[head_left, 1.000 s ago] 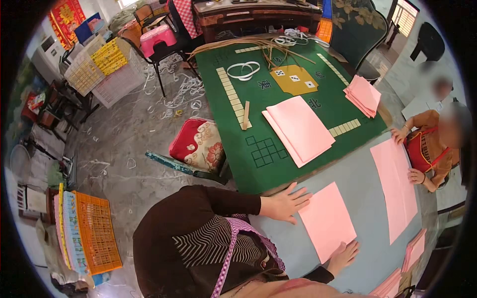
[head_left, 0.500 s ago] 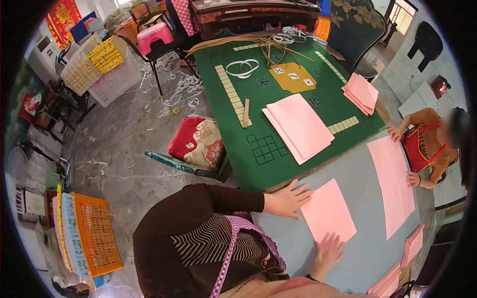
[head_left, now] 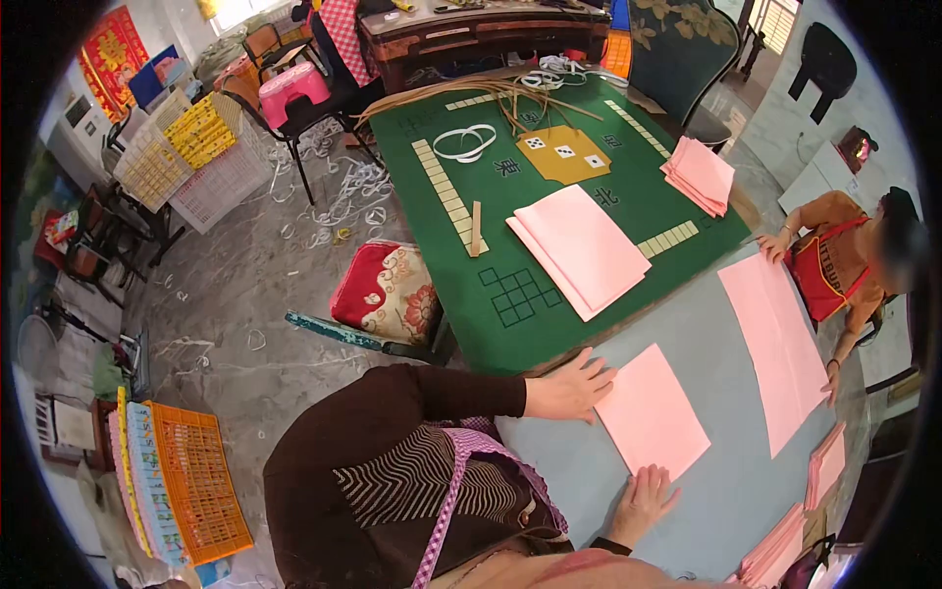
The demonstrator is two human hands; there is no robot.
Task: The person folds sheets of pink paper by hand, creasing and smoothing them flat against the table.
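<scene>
A folded pink sheet (head_left: 653, 412) lies flat on the grey-blue tabletop in front of me. At its left edge, my left hand (head_left: 574, 385) rests with fingers spread, the fingertips touching the sheet. My right hand (head_left: 646, 499) lies at the sheet's near edge, its fingers stretched out and apart. Neither hand grips anything. Across the table, a co-worker (head_left: 834, 260) has both hands at a longer pink sheet (head_left: 775, 348), which is spread out and creased.
The green mahjong-patterned table (head_left: 520, 344) adjoins mine, bearing a pink stack (head_left: 579, 250), a smaller stack (head_left: 699, 177), a wooden strip (head_left: 477, 229) and white loops (head_left: 465, 143). More pink stacks (head_left: 826, 464) lie at right. A chair (head_left: 388, 294) and orange crate (head_left: 201, 481) stand left.
My right hand has slid slightly down to the near edge of the folded sheet. The co-worker's lower hand has moved to the long sheet's lower right. The view has shifted slightly.
</scene>
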